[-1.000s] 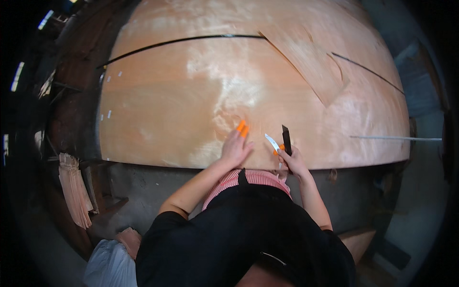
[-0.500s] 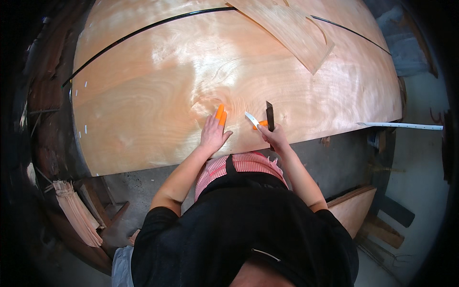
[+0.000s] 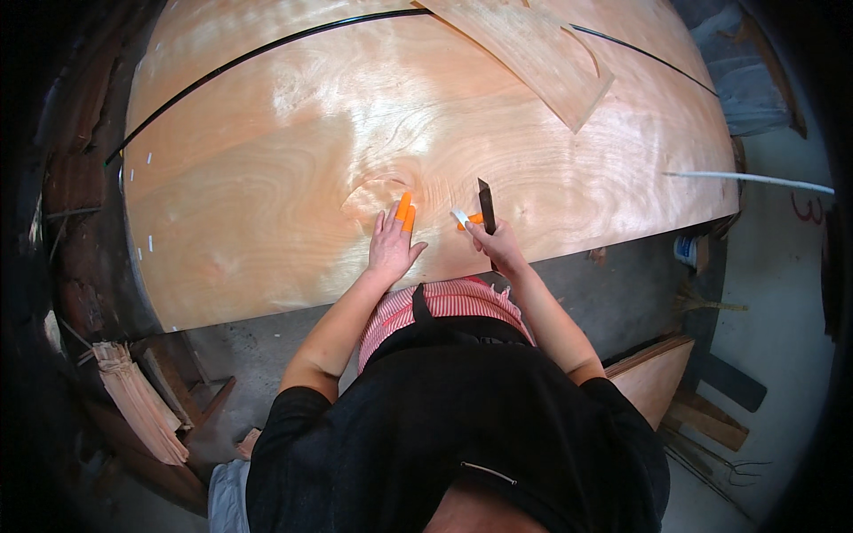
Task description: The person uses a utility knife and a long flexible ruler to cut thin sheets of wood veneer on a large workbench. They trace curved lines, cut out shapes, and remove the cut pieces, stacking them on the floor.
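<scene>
My left hand (image 3: 392, 253) lies flat on a large sheet of wood veneer (image 3: 258, 204), fingers stretched and thumb out to the side. Two of its fingers wear orange finger covers (image 3: 406, 213). Beside the fingertips, a rough swirl shows in the grain. Gripped in my right hand (image 3: 501, 246) is a dark, flat knife (image 3: 486, 202) with a slanted tip, pointing away from me above the sheet's near edge. A short white strip of tape (image 3: 459, 217) sticks out at the fingertips of that hand, next to an orange-covered finger.
A loose veneer offcut (image 3: 551, 75) lies across the far part, over a thin black band (image 3: 267, 49). A long white strip (image 3: 755, 178) extends past the sheet's right edge. Bundled veneer (image 3: 140, 404) stands at lower left; a wooden board (image 3: 653, 377) is at lower right.
The knife has tilted slightly leftward as my right hand shifted a little left. The long white strip at the right has swung up, farther from me. My left hand stays flat.
</scene>
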Demonstrator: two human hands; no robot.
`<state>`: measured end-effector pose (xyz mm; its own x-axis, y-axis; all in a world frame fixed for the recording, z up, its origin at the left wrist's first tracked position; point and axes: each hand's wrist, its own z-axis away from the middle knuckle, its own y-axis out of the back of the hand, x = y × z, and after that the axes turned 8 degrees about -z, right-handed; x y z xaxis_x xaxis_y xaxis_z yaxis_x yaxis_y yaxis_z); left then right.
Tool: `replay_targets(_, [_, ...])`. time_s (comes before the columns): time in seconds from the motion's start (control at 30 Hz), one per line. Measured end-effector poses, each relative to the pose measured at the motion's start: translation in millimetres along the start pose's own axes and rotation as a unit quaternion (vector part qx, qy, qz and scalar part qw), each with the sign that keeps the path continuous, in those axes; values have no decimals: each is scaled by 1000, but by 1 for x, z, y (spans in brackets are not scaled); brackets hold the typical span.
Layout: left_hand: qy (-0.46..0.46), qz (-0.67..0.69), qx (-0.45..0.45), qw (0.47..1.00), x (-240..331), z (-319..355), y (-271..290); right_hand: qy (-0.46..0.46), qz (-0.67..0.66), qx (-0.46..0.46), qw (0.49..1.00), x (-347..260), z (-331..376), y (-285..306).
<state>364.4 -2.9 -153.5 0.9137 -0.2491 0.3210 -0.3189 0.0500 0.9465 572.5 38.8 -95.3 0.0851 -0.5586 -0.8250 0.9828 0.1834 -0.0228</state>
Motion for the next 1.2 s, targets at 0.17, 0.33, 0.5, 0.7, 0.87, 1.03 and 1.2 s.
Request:
replay_targets(0.17, [8, -5, 0, 1000, 0, -3, -2, -19, 19, 8, 1000, 1, 1, 0])
replay_targets(0.33, [6, -9, 2, 1000, 0, -4, -3, -16, 21, -4, 1000, 0, 6, 1])
replay_targets(0.5, [-23, -27, -7, 999, -7, -6, 0, -3, 10, -16, 1000, 5, 7, 2])
replay_targets(0.7, [-44, -33, -26, 998, -13, -8, 6, -9, 21, -14, 1000, 3, 8, 1])
replay_targets(0.87, [-42, -12, -30, 999, -12, -8, 8, -34, 2, -12, 999, -10, 11, -3])
replay_targets(1.03, [-50, -10, -24, 998, -12, -8, 7, -20, 15, -10, 1000, -1, 5, 0])
replay_targets(1.2, [-52, -8, -25, 998, -14, -7, 5, -12, 28, -5, 1000, -2, 1, -3])
